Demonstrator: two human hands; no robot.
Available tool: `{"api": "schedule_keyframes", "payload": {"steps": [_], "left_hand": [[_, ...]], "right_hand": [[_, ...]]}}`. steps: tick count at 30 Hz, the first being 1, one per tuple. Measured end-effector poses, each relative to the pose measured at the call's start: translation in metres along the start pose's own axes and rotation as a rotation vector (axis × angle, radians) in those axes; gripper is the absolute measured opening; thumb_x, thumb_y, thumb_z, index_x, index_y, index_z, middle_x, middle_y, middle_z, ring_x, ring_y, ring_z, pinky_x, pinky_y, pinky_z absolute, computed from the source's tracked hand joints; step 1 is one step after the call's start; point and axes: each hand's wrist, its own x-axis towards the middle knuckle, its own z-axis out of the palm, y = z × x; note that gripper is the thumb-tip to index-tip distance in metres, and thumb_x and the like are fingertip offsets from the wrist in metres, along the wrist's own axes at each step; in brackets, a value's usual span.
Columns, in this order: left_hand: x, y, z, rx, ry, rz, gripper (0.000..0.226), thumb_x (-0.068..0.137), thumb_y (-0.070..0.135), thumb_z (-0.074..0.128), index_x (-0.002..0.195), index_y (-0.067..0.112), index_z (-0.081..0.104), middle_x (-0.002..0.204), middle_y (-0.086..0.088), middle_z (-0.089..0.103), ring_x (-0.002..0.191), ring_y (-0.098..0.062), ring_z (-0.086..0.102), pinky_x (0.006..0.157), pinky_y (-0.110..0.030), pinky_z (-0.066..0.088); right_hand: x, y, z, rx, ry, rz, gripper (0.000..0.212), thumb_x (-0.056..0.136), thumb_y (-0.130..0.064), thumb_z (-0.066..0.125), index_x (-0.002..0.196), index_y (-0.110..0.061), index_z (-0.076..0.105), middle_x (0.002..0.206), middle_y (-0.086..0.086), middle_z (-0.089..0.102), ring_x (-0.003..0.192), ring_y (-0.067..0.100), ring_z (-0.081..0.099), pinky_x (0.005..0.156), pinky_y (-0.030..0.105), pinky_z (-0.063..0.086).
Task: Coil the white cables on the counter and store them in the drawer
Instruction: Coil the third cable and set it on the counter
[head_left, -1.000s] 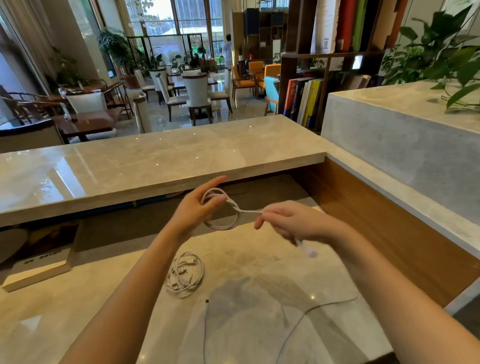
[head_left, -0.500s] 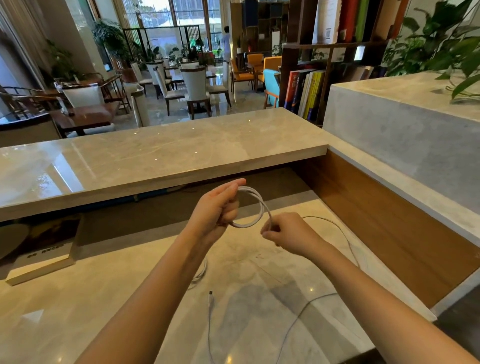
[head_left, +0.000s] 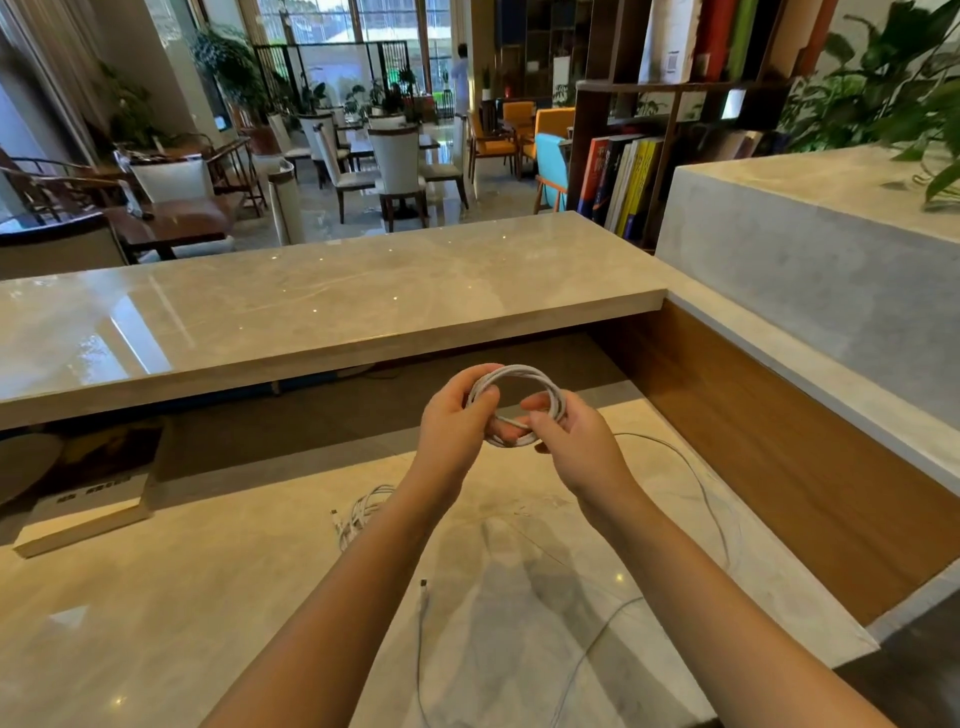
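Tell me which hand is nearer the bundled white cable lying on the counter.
Left. The left hand is up and just right of the bundled cable, its forearm passing over it. The right hand is farther right; both hands hold the coil.

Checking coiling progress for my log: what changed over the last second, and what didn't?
The coil gained loops as the right hand moved in from the stretched-out cable to join the left hand on it; both now grip it. The loose tail trails right across the counter. The finished bundle and the other loose cable lie unmoved.
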Motion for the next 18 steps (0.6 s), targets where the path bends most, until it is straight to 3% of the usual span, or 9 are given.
{"api": "schedule_keyframes", "payload": {"steps": [3, 5, 7, 9, 11, 13, 16, 18], "left_hand": [[0.001, -0.004, 0.003, 0.081, 0.067, 0.013, 0.023, 0.095, 0.016, 0.048, 0.096, 0.032, 0.064, 0.086, -0.002, 0.066, 0.074, -0.018, 0.061, 0.059, -0.022, 0.051], [0.001, -0.008, -0.002, 0.061, 0.047, -0.049, 0.02, 0.096, 0.02, 0.049, 0.102, 0.025, 0.067, 0.085, -0.008, 0.067, 0.074, -0.023, 0.059, 0.058, -0.027, 0.047], [0.0, -0.006, -0.007, -0.056, -0.01, -0.169, 0.023, 0.095, 0.017, 0.048, 0.104, 0.019, 0.069, 0.087, -0.01, 0.069, 0.076, -0.023, 0.061, 0.063, -0.03, 0.047], [0.0, -0.002, -0.007, -0.322, -0.058, -0.329, 0.024, 0.095, 0.009, 0.046, 0.105, 0.012, 0.068, 0.089, -0.011, 0.07, 0.083, -0.022, 0.064, 0.077, -0.033, 0.051], [-0.002, 0.0, -0.003, -0.66, -0.085, -0.467, 0.023, 0.093, 0.001, 0.043, 0.104, 0.004, 0.063, 0.083, -0.013, 0.069, 0.083, -0.022, 0.065, 0.087, -0.037, 0.05], [-0.005, 0.001, -0.002, -0.808, -0.104, -0.527, 0.018, 0.091, 0.0, 0.041, 0.097, -0.002, 0.057, 0.068, -0.011, 0.063, 0.07, -0.02, 0.062, 0.081, -0.035, 0.05], [-0.011, -0.001, -0.003, -0.768, -0.231, -0.511, 0.012, 0.083, 0.011, 0.044, 0.089, 0.004, 0.05, 0.057, -0.005, 0.046, 0.056, -0.017, 0.049, 0.077, -0.034, 0.042], [-0.014, -0.001, -0.003, -0.626, -0.298, -0.475, 0.018, 0.081, 0.015, 0.047, 0.096, 0.006, 0.051, 0.056, -0.003, 0.04, 0.054, -0.015, 0.046, 0.078, -0.035, 0.039]], "right_hand": [[-0.001, 0.001, -0.002, 0.122, 0.045, -0.002, 0.008, 0.093, -0.019, 0.055, 0.097, -0.025, 0.059, 0.096, 0.0, 0.068, 0.091, 0.011, 0.062, 0.069, 0.019, 0.047], [-0.001, -0.002, -0.008, 0.183, -0.069, 0.021, 0.01, 0.092, -0.015, 0.055, 0.095, -0.023, 0.061, 0.093, 0.003, 0.069, 0.09, 0.014, 0.064, 0.075, 0.023, 0.05], [-0.001, -0.002, -0.015, 0.315, -0.254, 0.097, 0.014, 0.091, -0.007, 0.051, 0.095, -0.014, 0.063, 0.082, 0.006, 0.069, 0.084, 0.018, 0.064, 0.079, 0.028, 0.049], [-0.001, 0.003, -0.019, 0.49, -0.336, 0.214, 0.018, 0.09, -0.003, 0.047, 0.093, -0.008, 0.063, 0.071, 0.005, 0.066, 0.077, 0.019, 0.062, 0.08, 0.033, 0.046], [0.0, 0.009, -0.016, 0.604, -0.284, 0.334, 0.019, 0.091, -0.006, 0.045, 0.087, -0.007, 0.063, 0.066, 0.006, 0.063, 0.071, 0.018, 0.059, 0.076, 0.035, 0.043], [0.002, 0.014, -0.009, 0.49, -0.147, 0.375, 0.018, 0.09, -0.011, 0.049, 0.079, -0.008, 0.062, 0.066, 0.007, 0.062, 0.071, 0.018, 0.058, 0.07, 0.033, 0.045], [0.006, 0.017, -0.003, 0.133, 0.055, 0.296, 0.017, 0.091, -0.019, 0.052, 0.08, -0.011, 0.061, 0.073, 0.005, 0.06, 0.073, 0.016, 0.055, 0.064, 0.029, 0.044], [0.009, 0.016, -0.003, 0.134, 0.071, 0.286, 0.016, 0.092, -0.021, 0.051, 0.084, -0.012, 0.061, 0.074, 0.004, 0.059, 0.073, 0.017, 0.053, 0.065, 0.029, 0.044]]}}
